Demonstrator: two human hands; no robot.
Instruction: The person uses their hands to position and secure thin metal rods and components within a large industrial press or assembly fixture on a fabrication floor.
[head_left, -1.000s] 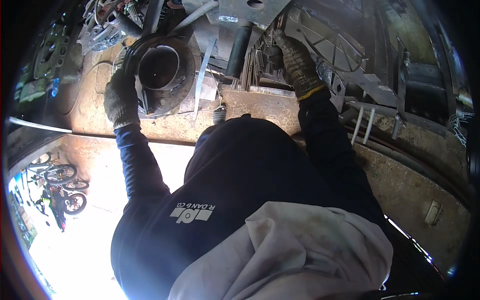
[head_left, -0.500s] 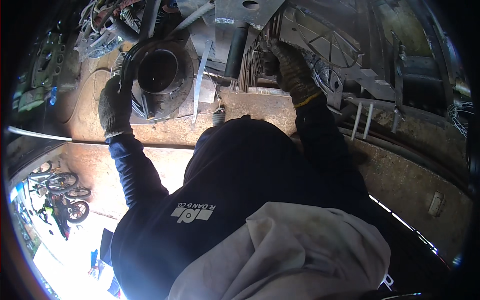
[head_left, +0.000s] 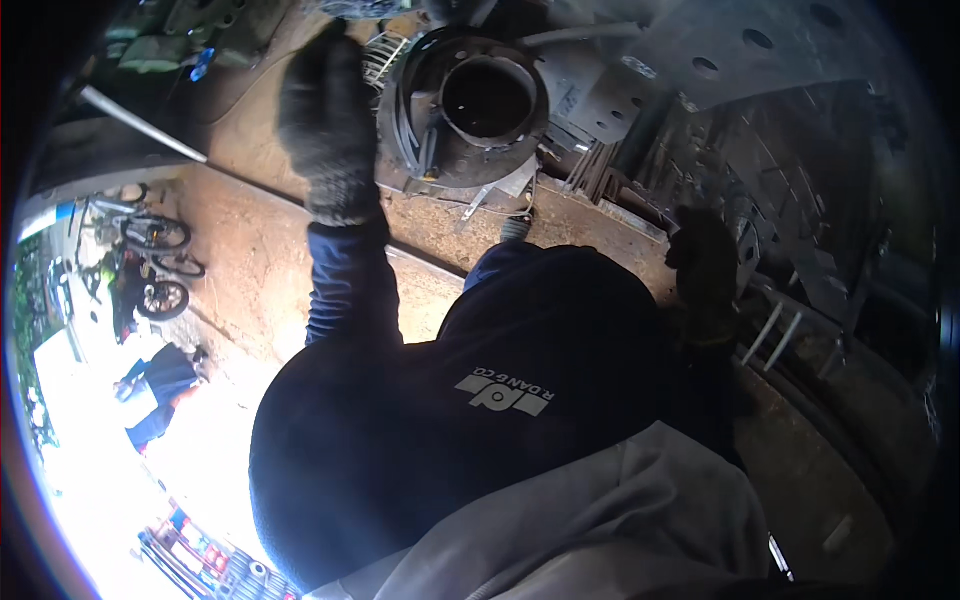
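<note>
My left hand [head_left: 328, 115], in a dark grey knit work glove, is raised left of a round metal piece [head_left: 487, 100] with a wide flange and a dark hole. Its fingers look stretched forward, though blurred, and I see nothing held in them. A few dark curved strips [head_left: 405, 130] lie on the flange. My right hand [head_left: 703, 255], also gloved, hangs in deep shadow near a bundle of thin metal rods [head_left: 597, 172], apart from it. Its fingers are too dark to read, and whatever they may hold is hidden.
Metal plates with holes [head_left: 755, 40] and scrap crowd the far right. Two pale rods [head_left: 773, 335] stick out beside my right arm. A thin metal bar [head_left: 145, 125] is at the far left. Bicycles [head_left: 158, 235] and a bright opening are on the left.
My view has turned, so the scene sits farther right. My left hand has come off the flanged piece and up. My right hand has drawn back from the thin rods.
</note>
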